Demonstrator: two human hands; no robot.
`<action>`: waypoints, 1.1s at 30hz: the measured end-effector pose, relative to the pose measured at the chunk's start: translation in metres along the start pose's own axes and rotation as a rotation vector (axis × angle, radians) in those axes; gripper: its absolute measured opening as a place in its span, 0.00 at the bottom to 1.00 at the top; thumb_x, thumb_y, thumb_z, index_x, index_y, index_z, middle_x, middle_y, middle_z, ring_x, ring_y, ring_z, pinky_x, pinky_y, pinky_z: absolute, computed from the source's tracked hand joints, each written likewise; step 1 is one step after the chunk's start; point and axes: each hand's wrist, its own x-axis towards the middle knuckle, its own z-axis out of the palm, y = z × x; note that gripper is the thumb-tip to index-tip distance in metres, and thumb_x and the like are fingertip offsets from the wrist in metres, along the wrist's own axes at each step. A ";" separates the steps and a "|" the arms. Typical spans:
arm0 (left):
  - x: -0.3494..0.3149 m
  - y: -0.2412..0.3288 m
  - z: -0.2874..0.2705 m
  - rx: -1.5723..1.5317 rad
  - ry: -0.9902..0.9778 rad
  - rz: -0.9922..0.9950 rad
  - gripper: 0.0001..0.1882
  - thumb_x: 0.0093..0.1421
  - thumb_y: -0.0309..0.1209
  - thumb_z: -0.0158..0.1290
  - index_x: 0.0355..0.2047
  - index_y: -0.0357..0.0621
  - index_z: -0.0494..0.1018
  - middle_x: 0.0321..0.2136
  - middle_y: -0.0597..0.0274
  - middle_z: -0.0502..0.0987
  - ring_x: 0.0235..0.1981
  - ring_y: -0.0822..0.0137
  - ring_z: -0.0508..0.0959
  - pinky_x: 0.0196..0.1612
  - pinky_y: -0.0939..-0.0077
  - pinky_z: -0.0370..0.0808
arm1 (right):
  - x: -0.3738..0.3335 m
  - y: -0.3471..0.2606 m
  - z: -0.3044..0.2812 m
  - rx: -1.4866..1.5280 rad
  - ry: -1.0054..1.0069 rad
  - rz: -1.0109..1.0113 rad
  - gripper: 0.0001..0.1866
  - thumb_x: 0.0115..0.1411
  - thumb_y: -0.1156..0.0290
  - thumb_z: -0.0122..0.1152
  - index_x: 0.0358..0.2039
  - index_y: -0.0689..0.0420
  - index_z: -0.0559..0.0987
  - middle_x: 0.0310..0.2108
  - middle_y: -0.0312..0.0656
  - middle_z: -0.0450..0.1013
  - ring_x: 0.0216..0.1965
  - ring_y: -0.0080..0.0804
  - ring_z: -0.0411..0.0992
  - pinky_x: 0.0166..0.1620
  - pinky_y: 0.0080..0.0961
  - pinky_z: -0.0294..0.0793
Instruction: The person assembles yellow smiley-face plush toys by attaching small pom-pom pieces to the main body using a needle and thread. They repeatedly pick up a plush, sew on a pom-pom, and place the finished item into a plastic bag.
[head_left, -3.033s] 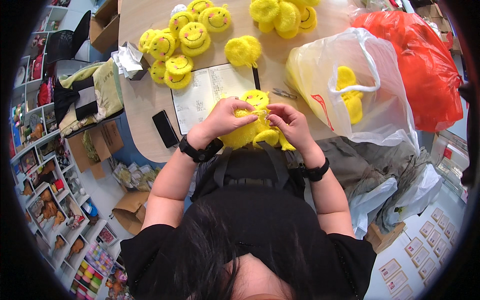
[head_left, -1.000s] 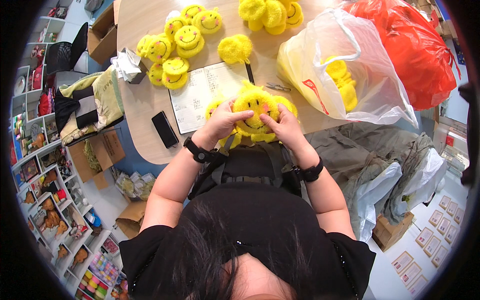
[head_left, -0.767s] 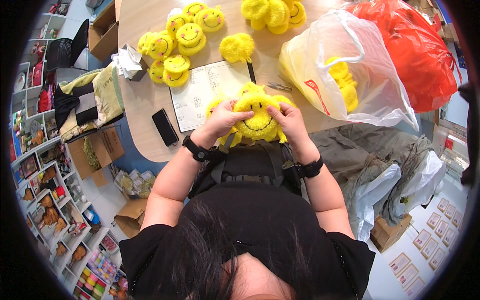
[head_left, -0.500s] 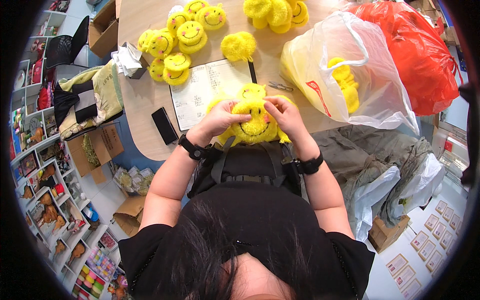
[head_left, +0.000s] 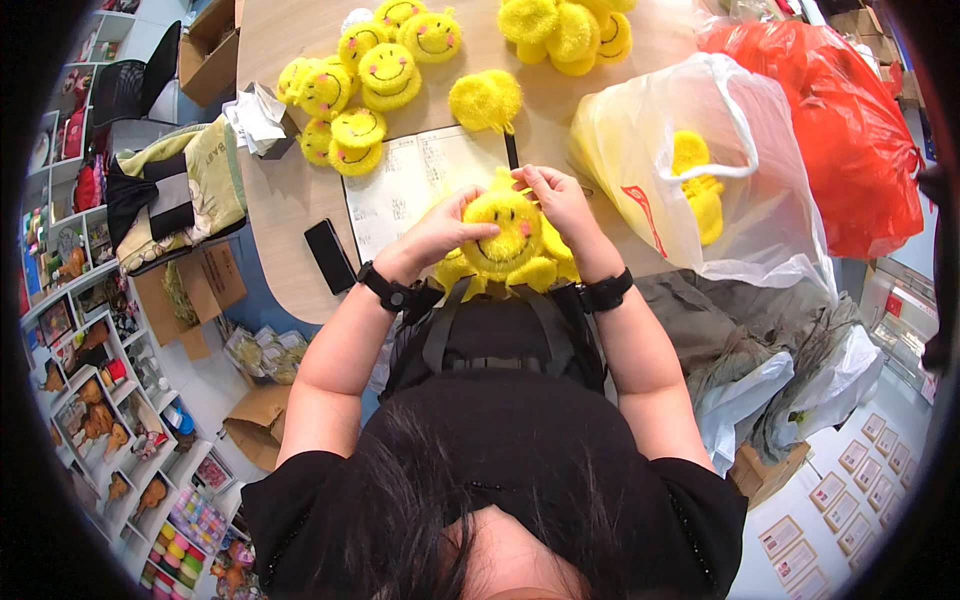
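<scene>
**Both hands on a yellow smiley toy**

Right now both hands are closed around one fluffy yellow smiley toy (head_left: 503,225) held just above the near edge of the wooden table (head_left: 290,195). The left hand (head_left: 440,228) cups the toy's left side, its fingers curled onto the smiling face. The right hand (head_left: 555,198) pinches the top right of the toy with fingertips drawn together, though whether they grip fluff or something small there is too fine to tell. More yellow fluff shows under the toy, by the wrists. Each wrist wears a black band.

Behind the toy lies an open notebook (head_left: 410,180) with a dark pen (head_left: 512,152) at its right edge. A black phone (head_left: 329,255) rests to the left of the notebook. Farther back sits a cluster of finished smiley toys (head_left: 365,80), and another yellow heap (head_left: 565,25) at the far edge. To the right stands a clear plastic bag (head_left: 700,170) with yellow toys inside, touching a red bag (head_left: 850,120) beyond it.
</scene>
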 end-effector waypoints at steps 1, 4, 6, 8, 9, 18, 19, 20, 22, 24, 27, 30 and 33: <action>0.007 0.000 -0.008 0.095 0.062 0.048 0.23 0.58 0.22 0.60 0.53 0.40 0.68 0.46 0.63 0.76 0.46 0.71 0.76 0.51 0.75 0.74 | 0.010 0.005 -0.002 -0.093 0.037 -0.021 0.13 0.67 0.62 0.57 0.40 0.59 0.81 0.33 0.34 0.78 0.29 0.18 0.72 0.35 0.16 0.70; 0.038 0.000 -0.032 0.215 0.180 0.088 0.22 0.59 0.22 0.59 0.53 0.40 0.69 0.46 0.62 0.76 0.46 0.71 0.76 0.51 0.75 0.73 | 0.050 0.017 -0.007 -0.337 0.161 -0.058 0.10 0.66 0.66 0.57 0.40 0.60 0.80 0.33 0.36 0.78 0.31 0.21 0.73 0.37 0.20 0.73; 0.058 -0.001 -0.050 0.244 0.229 0.055 0.21 0.59 0.22 0.59 0.52 0.39 0.70 0.45 0.61 0.77 0.45 0.70 0.76 0.51 0.75 0.74 | 0.077 0.022 -0.010 -0.471 0.233 -0.077 0.10 0.65 0.68 0.56 0.39 0.61 0.79 0.33 0.37 0.78 0.32 0.22 0.74 0.38 0.22 0.74; 0.078 -0.005 -0.065 0.181 0.256 0.012 0.21 0.58 0.22 0.59 0.52 0.38 0.70 0.44 0.60 0.78 0.45 0.70 0.77 0.50 0.75 0.74 | 0.100 0.025 -0.010 -0.607 0.247 -0.158 0.08 0.63 0.73 0.55 0.39 0.59 0.81 0.34 0.42 0.79 0.33 0.29 0.76 0.40 0.26 0.76; 0.086 -0.008 -0.073 0.225 0.284 -0.006 0.21 0.58 0.23 0.60 0.52 0.37 0.70 0.44 0.60 0.78 0.45 0.70 0.77 0.49 0.74 0.74 | 0.111 0.026 -0.010 -0.679 0.232 -0.176 0.08 0.62 0.73 0.55 0.38 0.59 0.82 0.34 0.43 0.79 0.34 0.31 0.76 0.41 0.27 0.76; 0.137 -0.055 -0.111 0.626 0.543 0.048 0.24 0.52 0.27 0.65 0.49 0.38 0.72 0.40 0.50 0.80 0.44 0.54 0.80 0.49 0.65 0.75 | 0.160 0.033 0.010 -0.897 -0.006 -0.056 0.18 0.57 0.78 0.48 0.42 0.50 0.84 0.48 0.50 0.73 0.53 0.47 0.71 0.57 0.35 0.69; 0.139 -0.056 -0.113 0.655 0.537 -0.008 0.29 0.50 0.27 0.65 0.53 0.42 0.69 0.48 0.47 0.76 0.52 0.47 0.75 0.55 0.59 0.71 | 0.162 0.037 0.012 -0.893 -0.002 -0.052 0.19 0.57 0.78 0.47 0.42 0.51 0.84 0.47 0.51 0.74 0.52 0.48 0.71 0.57 0.35 0.69; 0.139 -0.057 -0.111 0.755 0.589 0.002 0.32 0.49 0.27 0.65 0.55 0.42 0.67 0.51 0.47 0.74 0.55 0.47 0.72 0.57 0.58 0.69 | 0.164 0.041 0.014 -0.890 0.005 -0.050 0.20 0.56 0.79 0.46 0.42 0.52 0.84 0.46 0.52 0.74 0.51 0.48 0.72 0.57 0.35 0.69; 0.137 -0.055 -0.105 0.961 0.708 -0.024 0.36 0.49 0.26 0.65 0.58 0.44 0.64 0.57 0.47 0.68 0.60 0.47 0.67 0.60 0.57 0.65 | 0.167 0.048 0.015 -0.891 0.002 -0.047 0.20 0.56 0.80 0.46 0.43 0.53 0.84 0.44 0.52 0.75 0.50 0.48 0.73 0.56 0.34 0.70; 0.134 -0.044 -0.104 0.955 0.739 0.120 0.39 0.48 0.26 0.65 0.61 0.45 0.61 0.61 0.50 0.63 0.62 0.47 0.62 0.63 0.56 0.61 | 0.172 0.051 0.017 -0.898 -0.025 -0.048 0.19 0.58 0.79 0.47 0.45 0.55 0.83 0.43 0.50 0.77 0.48 0.45 0.75 0.55 0.32 0.71; 0.129 -0.023 -0.103 1.093 0.771 0.394 0.41 0.47 0.24 0.65 0.62 0.48 0.60 0.62 0.53 0.62 0.63 0.47 0.62 0.65 0.55 0.60 | 0.171 0.042 0.023 -0.549 -0.047 0.057 0.17 0.60 0.78 0.50 0.47 0.60 0.82 0.40 0.44 0.79 0.43 0.36 0.77 0.53 0.25 0.72; 0.127 -0.005 -0.102 1.190 0.768 0.562 0.39 0.47 0.21 0.63 0.61 0.51 0.63 0.62 0.56 0.64 0.63 0.48 0.61 0.66 0.57 0.59 | 0.152 0.014 0.023 -0.243 -0.231 0.119 0.15 0.62 0.78 0.53 0.48 0.63 0.81 0.39 0.38 0.80 0.38 0.24 0.75 0.49 0.18 0.72; 0.122 0.007 -0.108 1.183 0.663 0.637 0.34 0.45 0.22 0.64 0.56 0.52 0.69 0.61 0.57 0.66 0.61 0.48 0.64 0.64 0.57 0.62 | 0.125 -0.020 0.023 0.075 -0.498 0.221 0.17 0.64 0.77 0.54 0.54 0.60 0.78 0.39 0.37 0.79 0.36 0.19 0.74 0.45 0.15 0.73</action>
